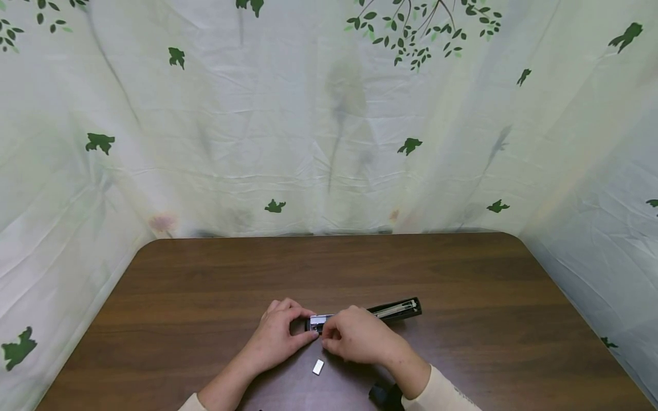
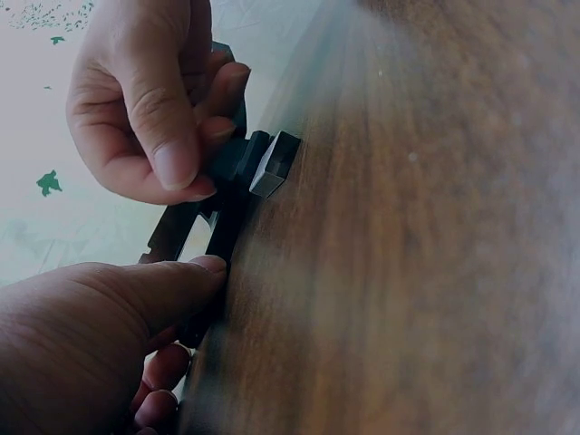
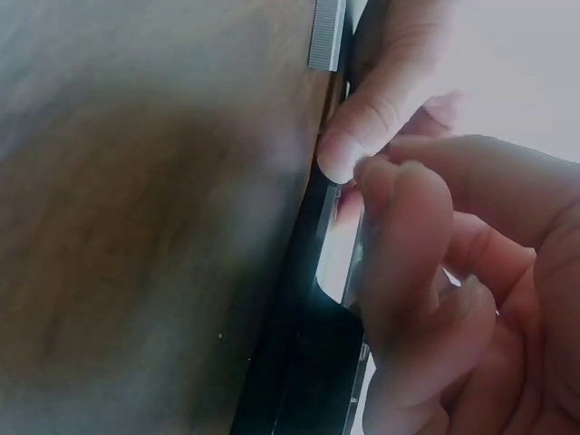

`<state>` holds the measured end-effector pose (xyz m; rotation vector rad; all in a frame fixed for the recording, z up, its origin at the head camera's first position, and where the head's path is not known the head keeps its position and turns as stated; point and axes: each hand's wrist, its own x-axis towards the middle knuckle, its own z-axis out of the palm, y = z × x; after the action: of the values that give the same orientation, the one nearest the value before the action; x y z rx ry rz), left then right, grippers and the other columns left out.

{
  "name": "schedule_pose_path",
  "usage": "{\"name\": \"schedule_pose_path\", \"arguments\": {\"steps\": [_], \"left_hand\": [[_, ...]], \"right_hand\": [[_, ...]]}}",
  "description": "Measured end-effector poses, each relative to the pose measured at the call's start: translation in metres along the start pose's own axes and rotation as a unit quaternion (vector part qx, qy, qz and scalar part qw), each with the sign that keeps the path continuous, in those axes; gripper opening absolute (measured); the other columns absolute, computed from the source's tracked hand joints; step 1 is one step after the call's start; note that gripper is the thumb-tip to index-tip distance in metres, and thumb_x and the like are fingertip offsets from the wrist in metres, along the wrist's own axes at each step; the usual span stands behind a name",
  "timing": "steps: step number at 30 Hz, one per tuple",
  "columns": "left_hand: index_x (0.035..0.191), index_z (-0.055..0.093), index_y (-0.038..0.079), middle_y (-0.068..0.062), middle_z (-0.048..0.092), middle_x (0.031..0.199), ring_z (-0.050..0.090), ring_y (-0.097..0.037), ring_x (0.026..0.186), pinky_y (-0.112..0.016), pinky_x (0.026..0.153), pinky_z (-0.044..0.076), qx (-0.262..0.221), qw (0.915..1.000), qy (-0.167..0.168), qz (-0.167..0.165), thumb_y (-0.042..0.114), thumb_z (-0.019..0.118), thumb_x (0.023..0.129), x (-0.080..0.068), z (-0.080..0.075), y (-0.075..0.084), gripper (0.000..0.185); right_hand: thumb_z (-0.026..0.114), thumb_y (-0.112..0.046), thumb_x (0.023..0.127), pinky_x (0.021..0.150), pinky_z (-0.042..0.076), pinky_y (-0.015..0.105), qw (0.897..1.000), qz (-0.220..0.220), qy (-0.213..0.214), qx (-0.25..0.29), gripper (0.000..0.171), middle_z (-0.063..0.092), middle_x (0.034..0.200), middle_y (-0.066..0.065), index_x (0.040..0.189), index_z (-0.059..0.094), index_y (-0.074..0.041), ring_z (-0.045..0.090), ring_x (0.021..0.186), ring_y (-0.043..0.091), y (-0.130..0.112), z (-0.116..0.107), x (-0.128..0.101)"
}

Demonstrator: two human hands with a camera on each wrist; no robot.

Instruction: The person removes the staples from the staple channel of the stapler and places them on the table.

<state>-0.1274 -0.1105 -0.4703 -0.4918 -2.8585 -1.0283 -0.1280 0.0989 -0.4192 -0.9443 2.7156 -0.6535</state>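
A black stapler [image 1: 394, 310] lies opened out on the table, its long top part stretching to the right. My left hand [image 1: 280, 334] holds the stapler's left end, by its metal plate, between thumb and fingers; the thumb presses the near edge [image 2: 172, 290]. Over the stapler's middle, my right hand [image 1: 362, 335] has curled fingers, with thumb and forefinger tips close together beside my left thumb. Whether those fingertips pinch anything is hidden. A short strip of staples [image 1: 318, 367] lies on the table just in front of the stapler, its ridged side visible in the right wrist view [image 3: 326, 36].
The brown wooden table [image 1: 216, 274] has rounded far corners. Behind it and along both sides hangs a pale curtain [image 1: 303, 131] printed with green leaves. A dark object [image 1: 384, 395] shows beneath my right wrist.
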Motion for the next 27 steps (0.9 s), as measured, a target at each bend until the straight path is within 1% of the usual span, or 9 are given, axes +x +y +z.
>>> {"name": "schedule_pose_path", "arguments": {"steps": [9, 18, 22, 27], "left_hand": [[0.104, 0.078, 0.024, 0.018, 0.060, 0.095, 0.049, -0.006, 0.095, -0.033, 0.088, 0.040, 0.001, 1.0000, 0.002, 0.001, 0.031, 0.088, 0.078, 0.0001, 0.0004, 0.0001, 0.029], [0.104, 0.078, 0.024, 0.017, 0.061, 0.095, 0.049, -0.006, 0.094, -0.033, 0.088, 0.039, 0.002, 1.0000, 0.005, 0.006, 0.030, 0.089, 0.078, 0.0005, 0.0014, -0.0005, 0.029], [0.105, 0.078, 0.024, 0.017, 0.060, 0.095, 0.048, -0.006, 0.094, -0.033, 0.087, 0.039, 0.002, 1.0000, 0.002, 0.002, 0.030, 0.089, 0.078, 0.0003, 0.0014, -0.0004, 0.030], [0.105, 0.078, 0.025, 0.018, 0.060, 0.095, 0.048, -0.006, 0.093, -0.033, 0.087, 0.038, 0.001, 1.0000, -0.001, -0.003, 0.030, 0.089, 0.078, 0.0004, 0.0015, 0.0000, 0.029]], "right_hand": [[0.072, -0.022, 0.092, 0.050, 0.037, 0.019, 0.997, 0.041, 0.057, 0.042, 0.014, 0.052, 0.057, -0.018, 0.078, 0.070, -0.022, 0.044, 0.049, -0.002, 0.0020, -0.0010, 0.0029], [0.072, -0.021, 0.091, 0.050, 0.038, 0.020, 0.993, 0.064, 0.095, 0.042, 0.011, 0.053, 0.057, -0.017, 0.080, 0.072, -0.021, 0.045, 0.049, -0.002, 0.0043, 0.0002, 0.0044], [0.071, -0.021, 0.091, 0.049, 0.037, 0.020, 0.990, 0.076, 0.113, 0.037, 0.009, 0.052, 0.056, -0.017, 0.082, 0.072, -0.021, 0.044, 0.048, -0.001, 0.0049, 0.0010, 0.0043], [0.072, -0.022, 0.091, 0.049, 0.037, 0.021, 0.988, 0.086, 0.123, 0.033, 0.009, 0.053, 0.057, -0.016, 0.083, 0.073, -0.020, 0.045, 0.048, -0.001, 0.0051, 0.0028, 0.0044]]}}
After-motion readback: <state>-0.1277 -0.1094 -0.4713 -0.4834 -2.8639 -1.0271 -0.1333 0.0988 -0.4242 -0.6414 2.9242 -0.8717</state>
